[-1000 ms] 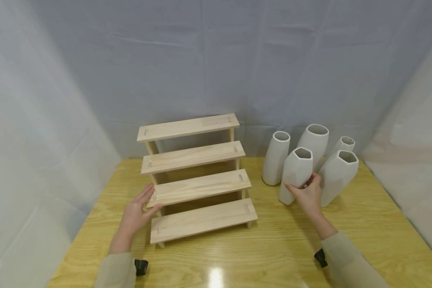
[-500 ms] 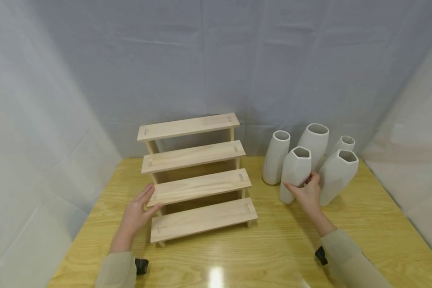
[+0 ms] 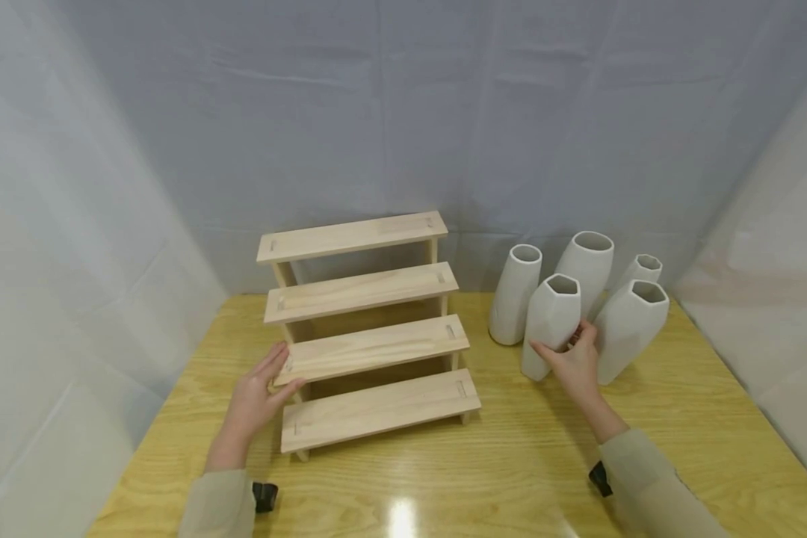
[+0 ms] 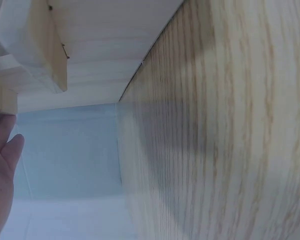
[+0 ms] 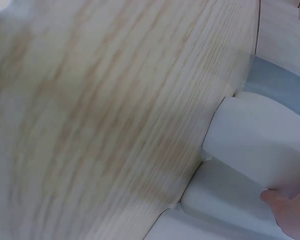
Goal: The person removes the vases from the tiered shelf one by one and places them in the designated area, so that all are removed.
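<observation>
A pale wooden stand (image 3: 376, 403) with several stepped shelves is on the left. My left hand (image 3: 252, 400) holds the left end of its second shelf from the front, fingers along the end and thumb at the front edge. In the left wrist view, the left hand (image 4: 0, 175) meets the end of a board, with some fingertips hidden. My right hand (image 3: 574, 370) grips a white faceted vase (image 3: 553, 321) low on its side, thumb in front and fingers around the right. That vase is upright, in front of the others. The thumb (image 5: 275, 197) shows against white vases in the right wrist view.
Close right of the gripped vase stands another faceted vase (image 3: 628, 329). Behind are a slim round vase (image 3: 514, 299), a wider one (image 3: 586, 269) and a partly hidden one (image 3: 640, 270). Grey cloth (image 3: 403, 134) hangs behind the wooden table (image 3: 403, 478).
The gripped vase has shifted very slightly left, its top tilting a little that way, during the first half second. Both hands keep their holds; the stand stays in place.
</observation>
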Available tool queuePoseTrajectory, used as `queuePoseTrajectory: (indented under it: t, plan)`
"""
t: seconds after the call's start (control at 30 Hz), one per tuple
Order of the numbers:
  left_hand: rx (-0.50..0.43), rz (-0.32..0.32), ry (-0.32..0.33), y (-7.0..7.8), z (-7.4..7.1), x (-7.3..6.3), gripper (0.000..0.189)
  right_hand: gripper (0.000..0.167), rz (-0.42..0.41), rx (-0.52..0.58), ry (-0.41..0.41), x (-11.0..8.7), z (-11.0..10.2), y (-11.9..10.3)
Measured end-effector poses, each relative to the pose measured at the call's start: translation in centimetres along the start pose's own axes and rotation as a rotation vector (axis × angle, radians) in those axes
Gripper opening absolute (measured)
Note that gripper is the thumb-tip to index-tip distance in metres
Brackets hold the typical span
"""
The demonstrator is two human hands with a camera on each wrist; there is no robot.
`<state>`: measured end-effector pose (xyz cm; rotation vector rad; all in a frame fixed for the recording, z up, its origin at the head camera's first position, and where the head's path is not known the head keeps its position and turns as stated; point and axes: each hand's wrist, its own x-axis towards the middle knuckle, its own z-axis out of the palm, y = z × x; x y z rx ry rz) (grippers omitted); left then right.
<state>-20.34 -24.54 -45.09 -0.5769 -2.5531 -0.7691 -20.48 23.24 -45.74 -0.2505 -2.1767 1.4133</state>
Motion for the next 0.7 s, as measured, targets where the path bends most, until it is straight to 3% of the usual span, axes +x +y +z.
queuePoseTrajectory:
  t: [0.43,0.7]
  plan:
    - [-0.015,0.001,-0.017,-0.2,0.0,0.1,0.065,0.081,0.021,0.017,-0.034,-0.1,0.0,-0.3]
    - [-0.079,-0.083,-0.028,0.0,0.1,-0.4,0.066,0.082,-0.138,-0.038,0.003,-0.7,-0.3,-1.4]
